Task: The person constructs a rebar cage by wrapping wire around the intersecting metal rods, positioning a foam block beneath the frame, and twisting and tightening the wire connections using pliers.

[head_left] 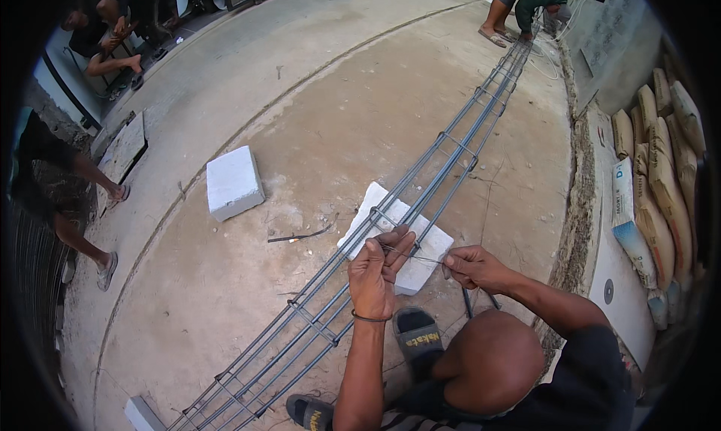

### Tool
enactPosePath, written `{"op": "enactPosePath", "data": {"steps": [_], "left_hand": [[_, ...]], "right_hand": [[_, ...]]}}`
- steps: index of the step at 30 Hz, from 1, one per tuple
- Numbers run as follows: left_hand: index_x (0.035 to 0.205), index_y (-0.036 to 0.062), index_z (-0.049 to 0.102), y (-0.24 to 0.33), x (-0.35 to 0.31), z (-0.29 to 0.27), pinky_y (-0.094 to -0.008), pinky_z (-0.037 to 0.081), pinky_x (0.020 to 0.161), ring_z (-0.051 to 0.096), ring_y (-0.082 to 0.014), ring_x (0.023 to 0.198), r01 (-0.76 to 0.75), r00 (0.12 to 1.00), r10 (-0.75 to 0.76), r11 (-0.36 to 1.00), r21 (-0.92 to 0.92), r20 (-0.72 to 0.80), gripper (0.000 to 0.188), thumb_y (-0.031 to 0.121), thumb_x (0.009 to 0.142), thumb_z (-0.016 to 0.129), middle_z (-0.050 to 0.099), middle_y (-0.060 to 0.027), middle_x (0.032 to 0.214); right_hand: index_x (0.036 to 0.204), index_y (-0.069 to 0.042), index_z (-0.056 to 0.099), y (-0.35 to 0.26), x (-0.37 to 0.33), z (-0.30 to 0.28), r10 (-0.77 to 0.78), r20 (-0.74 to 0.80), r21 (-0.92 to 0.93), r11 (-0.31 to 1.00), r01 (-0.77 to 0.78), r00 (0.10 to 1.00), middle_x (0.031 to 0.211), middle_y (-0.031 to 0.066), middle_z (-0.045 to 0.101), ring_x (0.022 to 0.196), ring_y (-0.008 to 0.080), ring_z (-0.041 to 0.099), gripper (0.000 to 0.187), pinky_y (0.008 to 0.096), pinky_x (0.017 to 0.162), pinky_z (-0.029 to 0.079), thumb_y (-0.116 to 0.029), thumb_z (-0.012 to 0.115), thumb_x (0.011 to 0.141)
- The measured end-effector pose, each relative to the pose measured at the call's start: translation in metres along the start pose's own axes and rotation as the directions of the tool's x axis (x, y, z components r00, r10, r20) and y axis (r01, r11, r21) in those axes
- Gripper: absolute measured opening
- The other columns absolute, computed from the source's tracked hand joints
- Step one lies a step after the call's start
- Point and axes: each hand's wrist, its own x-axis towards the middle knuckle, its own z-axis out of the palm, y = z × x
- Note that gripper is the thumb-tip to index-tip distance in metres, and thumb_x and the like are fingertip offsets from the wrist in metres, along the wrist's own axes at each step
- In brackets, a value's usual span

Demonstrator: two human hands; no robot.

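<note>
1. Our left hand (pixel 379 269), over the rebar cage (pixel 455 159), and our right hand (pixel 477 269), right of it, sit apart, pinching thin wire (pixel 422 258) stretched between them.
2. The rebar cage passes over a white block (pixel 435 241).
3. We judge this as wire-handling beside the rebar cage; the next move calls for steady tension.

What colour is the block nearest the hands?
The block is white, showing best in the head view.

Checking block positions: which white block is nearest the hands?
The white block under the rebar cage, beside the left hand. The others lie farther left: one block clear of the cage, another at the picture's lower edge.
</note>
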Motion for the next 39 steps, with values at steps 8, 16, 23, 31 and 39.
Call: {"op": "enactPosePath", "data": {"steps": [8,16,23,31,39], "left_hand": [[0.085,-0.0030,0.059,-0.002,-0.010,-0.051,-0.0310,0.058,0.063,0.070,-0.0265,0.070,-0.032,0.937,0.171,0.911,0.412,-0.305,0.039,0.031,0.102,0.050,0.069,-0.0186,0.078],[0.100,-0.0076,0.065,0.009,-0.047,-0.072,-0.0289,0.057,0.065,0.069,-0.0217,0.079,-0.043,0.885,0.280,0.844,0.535,-0.371,0.037,0.028,0.100,0.053,0.070,-0.0163,0.087],[0.102,0.0008,0.071,0.087,-0.073,-0.159,-0.0335,0.055,0.070,0.069,-0.0256,0.081,0.093,0.726,0.685,-0.005,0.996,-0.064,0.020,0.013,0.088,0.065,0.071,-0.0159,0.094],[0.091,0.0113,0.073,0.093,-0.016,-0.149,-0.0437,0.053,0.073,0.066,-0.0354,0.084,-0.254,0.951,-0.294,-0.572,0.780,0.094,0.021,0.008,0.073,0.063,0.069,-0.0160,0.086],[0.074,0.0072,0.068,0.122,-0.018,-0.133,-0.0456,0.051,0.066,0.064,-0.0363,0.076,-0.442,0.881,-0.449,-0.664,0.603,0.151,0.007,0.010,0.069,0.065,0.065,-0.0165,0.074]], "right_hand": [[0.087,-0.006,0.065,0.011,0.017,0.022,-0.526,0.140,-0.817,0.418,0.398,0.839,0.060,0.0119,0.060,0.048,0.0259,0.057,0.026,0.0355,0.047,0.042,-0.030,0.058,0.097],[0.102,-0.005,0.068,-0.006,0.041,0.063,-0.130,0.282,-0.557,0.785,0.272,0.951,0.083,0.0185,0.068,0.075,0.0312,0.067,0.023,0.0368,0.066,0.052,-0.025,0.063,0.093],[0.090,-0.001,0.064,0.009,0.078,0.099,-0.179,0.567,-0.810,0.054,0.584,0.804,0.070,0.0176,0.063,0.071,0.0350,0.067,0.014,0.0442,0.059,0.051,-0.009,0.062,0.079],[0.098,0.005,0.059,0.057,0.085,0.136,-0.418,0.543,-0.832,-0.147,0.535,0.729,0.090,0.0178,0.065,0.073,0.0338,0.068,0.028,0.0409,0.060,0.056,-0.008,0.062,0.074],[0.103,0.000,0.062,0.046,0.095,0.140,-0.326,0.447,-0.882,-0.006,0.471,0.833,0.101,0.0221,0.062,0.082,0.0402,0.066,0.028,0.0455,0.065,0.056,-0.005,0.059,0.075]]}}
